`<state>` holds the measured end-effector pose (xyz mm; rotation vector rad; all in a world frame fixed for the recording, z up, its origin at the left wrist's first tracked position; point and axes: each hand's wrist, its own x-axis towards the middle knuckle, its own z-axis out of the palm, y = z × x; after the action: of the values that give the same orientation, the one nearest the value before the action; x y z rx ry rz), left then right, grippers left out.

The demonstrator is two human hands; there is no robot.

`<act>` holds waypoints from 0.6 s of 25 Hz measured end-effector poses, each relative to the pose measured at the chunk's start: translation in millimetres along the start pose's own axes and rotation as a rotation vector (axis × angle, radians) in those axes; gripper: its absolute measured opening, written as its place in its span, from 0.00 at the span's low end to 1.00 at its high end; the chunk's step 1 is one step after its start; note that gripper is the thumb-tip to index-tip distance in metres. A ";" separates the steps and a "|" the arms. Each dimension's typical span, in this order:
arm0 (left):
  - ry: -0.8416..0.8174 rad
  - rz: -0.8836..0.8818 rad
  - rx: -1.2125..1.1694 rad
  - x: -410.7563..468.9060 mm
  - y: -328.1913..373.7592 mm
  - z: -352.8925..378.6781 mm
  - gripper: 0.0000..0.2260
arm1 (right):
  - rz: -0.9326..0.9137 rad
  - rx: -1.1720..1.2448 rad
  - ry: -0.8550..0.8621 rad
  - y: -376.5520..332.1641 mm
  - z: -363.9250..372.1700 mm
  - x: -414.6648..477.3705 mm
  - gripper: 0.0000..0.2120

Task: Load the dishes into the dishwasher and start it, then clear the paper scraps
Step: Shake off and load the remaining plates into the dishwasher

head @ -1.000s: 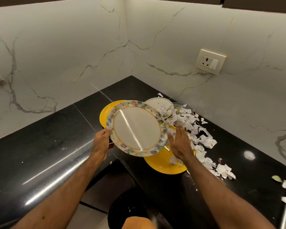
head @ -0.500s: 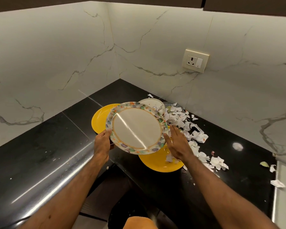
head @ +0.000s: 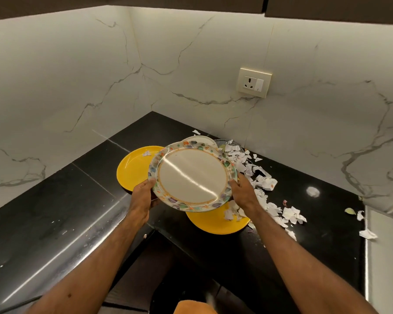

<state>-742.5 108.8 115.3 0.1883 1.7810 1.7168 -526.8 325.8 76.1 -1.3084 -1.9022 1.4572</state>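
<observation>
Black stone countertop [head: 55, 211] fills a marble-walled corner, with a wall socket [head: 254, 82] at one o'clock. A floral-rimmed plate [head: 192, 177] is held tilted above the counter. The left hand [head: 143, 196] curls round its rim at eight o'clock and the right hand [head: 243, 193] grips it at four o'clock. A yellow plate [head: 132, 168] lies at its nine o'clock and a second yellow plate [head: 216, 223] at five o'clock. Torn paper scraps [head: 263, 184] spread from three o'clock.

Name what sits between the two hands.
The floral-rimmed plate, held by the left hand and right hand at opposite edges, in the head view.
</observation>
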 end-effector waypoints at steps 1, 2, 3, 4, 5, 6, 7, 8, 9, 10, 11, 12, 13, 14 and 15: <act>-0.024 -0.008 0.017 2.4 0.8 3.2 0.11 | -0.005 0.012 0.043 -2.3 -1.8 -4.0 0.16; -0.048 -0.018 0.032 4.7 1.5 6.8 0.11 | -0.015 0.027 0.077 -4.0 -4.4 -9.5 0.17; -0.078 -0.030 0.049 6.9 1.2 11.3 0.10 | -0.020 0.047 0.109 -3.0 -8.2 -16.1 0.17; -0.099 -0.046 0.073 9.2 1.0 16.1 0.10 | -0.023 0.066 0.134 -2.7 -12.4 -24.0 0.18; -0.120 -0.057 0.101 11.2 -0.4 21.1 0.11 | -0.016 0.077 0.157 -1.5 -17.2 -31.9 0.19; -0.150 -0.058 0.136 13.4 -2.4 28.1 0.12 | -0.002 0.085 0.184 1.2 -23.5 -40.3 0.19; -0.191 -0.045 0.172 16.5 -6.0 34.9 0.14 | 0.006 0.096 0.210 4.9 -30.4 -48.6 0.19; -0.228 -0.028 0.204 18.3 -10.5 43.1 0.15 | 0.014 0.120 0.236 11.1 -37.8 -58.3 0.18; -0.263 -0.013 0.214 17.5 -13.5 51.6 0.17 | 0.026 0.150 0.260 16.8 -44.3 -67.8 0.17; -0.298 -0.001 0.225 17.3 -17.6 62.4 0.19 | 0.043 0.188 0.294 23.0 -52.7 -79.1 0.17; -0.340 0.006 0.238 15.2 -20.0 71.8 0.21 | 0.062 0.221 0.330 28.7 -60.6 -88.7 0.16; -0.379 -0.001 0.257 11.7 -22.3 81.6 0.23 | 0.079 0.246 0.365 31.4 -68.6 -99.2 0.16; -0.423 -0.021 0.277 7.1 -25.3 91.5 0.25 | 0.105 0.249 0.401 34.9 -76.9 -108.6 0.14; -0.456 -0.030 0.289 4.1 -29.2 99.6 0.24 | 0.130 0.227 0.436 36.3 -84.6 -117.4 0.13; -0.487 -0.040 0.303 -2.0 -30.8 107.4 0.21 | 0.151 0.188 0.476 39.9 -92.6 -125.5 0.14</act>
<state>-673.4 194.1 94.4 0.6379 1.6433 1.2279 -378.8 267.5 101.0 -1.5643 -1.3551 1.2167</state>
